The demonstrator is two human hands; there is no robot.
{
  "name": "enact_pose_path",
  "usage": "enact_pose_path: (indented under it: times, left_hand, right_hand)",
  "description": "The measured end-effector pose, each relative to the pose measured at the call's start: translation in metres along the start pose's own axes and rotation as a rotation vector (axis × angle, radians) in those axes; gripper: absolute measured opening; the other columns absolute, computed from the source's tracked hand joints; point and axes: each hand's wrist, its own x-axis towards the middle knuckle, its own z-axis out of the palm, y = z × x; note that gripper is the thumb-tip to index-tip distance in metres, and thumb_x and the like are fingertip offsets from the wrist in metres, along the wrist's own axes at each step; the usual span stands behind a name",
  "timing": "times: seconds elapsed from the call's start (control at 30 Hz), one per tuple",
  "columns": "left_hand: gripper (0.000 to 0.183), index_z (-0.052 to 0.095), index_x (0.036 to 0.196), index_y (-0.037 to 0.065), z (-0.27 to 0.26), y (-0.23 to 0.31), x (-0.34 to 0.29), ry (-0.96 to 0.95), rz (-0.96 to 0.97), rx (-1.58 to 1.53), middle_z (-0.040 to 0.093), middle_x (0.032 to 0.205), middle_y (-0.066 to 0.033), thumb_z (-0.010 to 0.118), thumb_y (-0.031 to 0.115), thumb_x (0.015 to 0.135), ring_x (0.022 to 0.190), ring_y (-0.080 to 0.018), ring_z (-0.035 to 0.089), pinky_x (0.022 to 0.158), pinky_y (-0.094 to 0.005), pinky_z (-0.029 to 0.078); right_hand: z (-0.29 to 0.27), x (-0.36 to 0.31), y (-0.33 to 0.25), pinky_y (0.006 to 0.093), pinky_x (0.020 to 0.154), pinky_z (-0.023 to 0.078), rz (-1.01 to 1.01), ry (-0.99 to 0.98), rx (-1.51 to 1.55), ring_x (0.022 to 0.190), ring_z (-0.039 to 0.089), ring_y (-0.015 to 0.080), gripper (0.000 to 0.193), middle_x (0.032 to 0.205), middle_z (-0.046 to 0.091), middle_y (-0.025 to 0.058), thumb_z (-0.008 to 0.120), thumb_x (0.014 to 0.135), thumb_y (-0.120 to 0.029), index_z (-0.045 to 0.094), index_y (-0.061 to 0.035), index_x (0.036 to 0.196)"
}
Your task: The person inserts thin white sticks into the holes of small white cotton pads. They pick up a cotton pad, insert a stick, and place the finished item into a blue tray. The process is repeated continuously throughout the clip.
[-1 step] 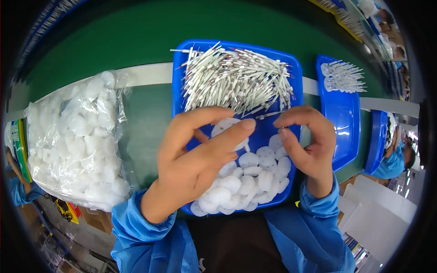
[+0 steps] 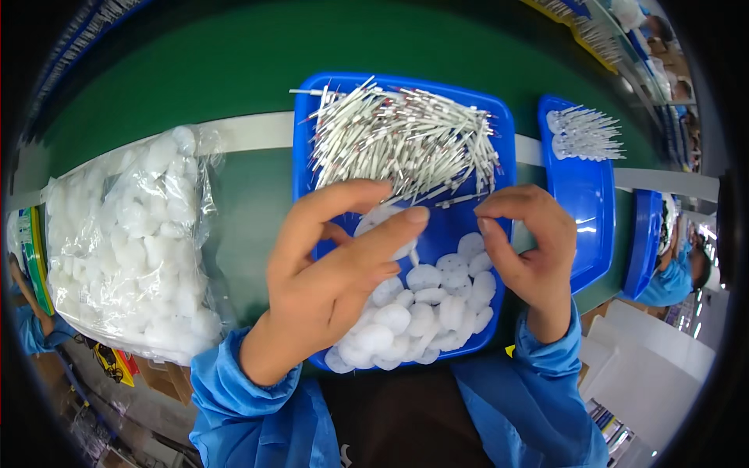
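My left hand (image 2: 320, 277) holds a round white plastic disc (image 2: 373, 221) between thumb and fingers, above the big blue tray (image 2: 299, 148). A short white stem (image 2: 414, 254) points down from the disc, whose far side my fingers partly cover. To the right, my right hand (image 2: 538, 253) has its thumb and forefinger pinched close together; anything between the tips is too small to make out. Below both hands lies a heap of white discs (image 2: 421, 318) in the tray's near half. Thin white rods with dark and reddish ends (image 2: 402, 140) fill its far half.
A clear plastic bag of white discs (image 2: 136, 242) lies left of the tray on the green tabletop (image 2: 242, 234). On the right, a smaller blue tray (image 2: 581, 210) holds assembled discs with upright rods (image 2: 585, 134). Another blue tray (image 2: 643, 242) stands beyond, near a person in blue (image 2: 675, 273).
The disc in my left hand has moved slightly left and tilted a little. My right hand keeps its pinch almost in place, and the gap between the hands is slightly wider.
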Motion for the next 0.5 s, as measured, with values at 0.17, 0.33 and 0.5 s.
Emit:
enact_pose_path:
  times: [0.17, 0.33, 0.5]
  left_hand:
    - [0.026, 0.08, 0.126, -0.002, -0.005, 0.0, 0.003, -0.052, -0.13, -0.129, 0.071, 0.126, -0.0198, 0.069, 0.008, 0.104, 0.105, -0.0261, 0.071, 0.089, -0.033, 0.056]
    - [0.029, 0.078, 0.128, -0.003, -0.009, 0.001, 0.003, -0.058, -0.223, -0.259, 0.073, 0.12, -0.0184, 0.066, 0.005, 0.103, 0.108, -0.0236, 0.07, 0.088, -0.0316, 0.056]
    - [0.052, 0.075, 0.137, 0.0, -0.007, 0.002, 0.005, -0.053, -0.27, -0.361, 0.066, 0.133, -0.0176, 0.057, -0.01, 0.089, 0.107, -0.0201, 0.068, 0.08, -0.0268, 0.055]
  right_hand:
    - [0.003, 0.007, -0.011, 0.0394, 0.086, 0.058, -0.213, -0.107, -0.49, 0.097, 0.074, 0.0232, 0.024, 0.103, 0.077, 0.0029, 0.08, 0.074, -0.008, 0.077, -0.0102, 0.098]
    - [0.013, 0.019, -0.002, 0.0435, 0.092, 0.058, -0.213, -0.182, -0.491, 0.093, 0.073, 0.0256, 0.03, 0.101, 0.075, 0.0042, 0.083, 0.074, -0.001, 0.077, -0.0084, 0.102]
    - [0.017, 0.015, -0.012, 0.0314, 0.069, 0.055, 0.06, 0.004, 0.193, 0.074, 0.067, 0.016, 0.031, 0.099, 0.073, 0.0059, 0.082, 0.075, 0.005, 0.079, -0.0075, 0.104]
